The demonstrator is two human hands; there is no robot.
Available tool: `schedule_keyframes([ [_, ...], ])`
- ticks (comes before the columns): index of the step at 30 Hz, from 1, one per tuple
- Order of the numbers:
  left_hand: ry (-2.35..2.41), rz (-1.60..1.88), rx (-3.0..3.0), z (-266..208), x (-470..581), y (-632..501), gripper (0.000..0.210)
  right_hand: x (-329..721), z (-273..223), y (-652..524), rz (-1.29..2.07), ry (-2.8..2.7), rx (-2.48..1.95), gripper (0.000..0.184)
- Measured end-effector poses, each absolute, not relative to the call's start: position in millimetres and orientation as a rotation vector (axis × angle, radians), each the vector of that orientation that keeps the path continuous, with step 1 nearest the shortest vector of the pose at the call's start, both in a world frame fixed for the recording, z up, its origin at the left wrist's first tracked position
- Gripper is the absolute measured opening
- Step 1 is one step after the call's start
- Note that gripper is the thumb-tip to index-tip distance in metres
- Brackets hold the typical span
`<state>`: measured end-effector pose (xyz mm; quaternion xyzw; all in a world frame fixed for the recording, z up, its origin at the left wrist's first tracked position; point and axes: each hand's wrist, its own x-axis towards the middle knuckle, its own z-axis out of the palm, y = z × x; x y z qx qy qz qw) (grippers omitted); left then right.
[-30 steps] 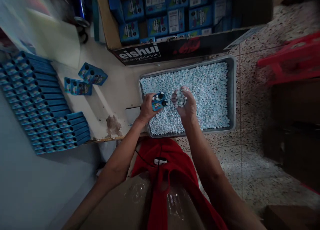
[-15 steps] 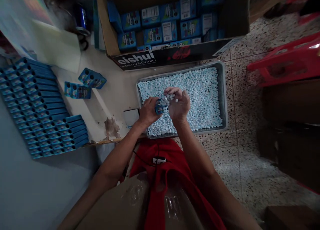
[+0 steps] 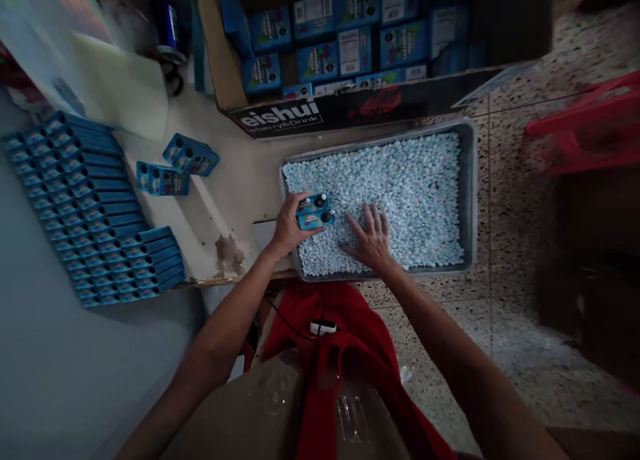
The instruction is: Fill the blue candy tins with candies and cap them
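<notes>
Two small blue cardboard boxes [image 3: 315,219] lie side by side in my left hand [image 3: 290,223], thumb on one side and fingers on the other. Their faces with round dark holes point up, and a few white pieces sit at the holes. Beneath them, a grey metal tray [image 3: 473,200] is filled with small pale blue and white candy-like pieces [image 3: 415,193]. My right hand [image 3: 373,240] rests palm down on these pieces, fingers spread, just right of the boxes. Whether anything is under its palm is hidden.
Behind the tray stands a large carton [image 3: 340,117] of blue packs. Stacked blue boxes [image 3: 100,213] fill the table's left side, with several loose boxes [image 3: 175,167] beside them. A drink can [image 3: 167,30] stands at the back left; a red plastic stool [image 3: 585,130] is at right.
My right hand has turned from a cupped palm holding pieces beside the boxes to palm down on the pieces, further right. The boxes in my left hand have turned, showing their holed faces.
</notes>
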<state>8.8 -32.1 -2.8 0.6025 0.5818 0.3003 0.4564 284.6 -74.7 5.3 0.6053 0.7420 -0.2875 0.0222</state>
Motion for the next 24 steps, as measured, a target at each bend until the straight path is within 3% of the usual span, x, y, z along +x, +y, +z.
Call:
schedule_keyframes([
  [4, 1.446, 0.658, 1.517, 8.5, 8.5, -40.9, 0.082, 288.9, -30.5, -49.9, -0.853, 2.318, 1.825, 0.064],
  [9, 1.556, 0.479, 1.642, 18.4, 7.1, -37.1, 0.081, 276.8, -40.7, -8.3, -1.205, 1.930, 2.395, 0.041],
  [12, 1.617, 0.425, 1.702, 19.4, 8.9, -32.5, 0.078, 254.6, -18.4, -1.9, -1.876, 1.340, 2.755, 0.037],
  [16, 1.641, 0.387, 1.746, 21.8, 22.4, -28.9, 0.072, 219.1, 22.6, -5.9, -2.777, 0.997, 2.638, 0.031],
  [18, 1.621, 0.366, 1.751, 24.3, 30.7, -27.9, 0.069, 202.5, 38.7, -8.7, -2.823, 1.247, 2.702, 0.034],
  [21, 1.570, 0.356, 1.767, 25.8, 37.1, -25.8, 0.065, 184.0, 55.2, -13.5, -2.537, 1.727, 2.834, 0.045],
  [24, 1.573, 0.406, 1.754, 21.0, 33.6, -23.1, 0.064, 183.2, 64.3, -21.1, -2.344, 2.109, 2.547, 0.049],
])
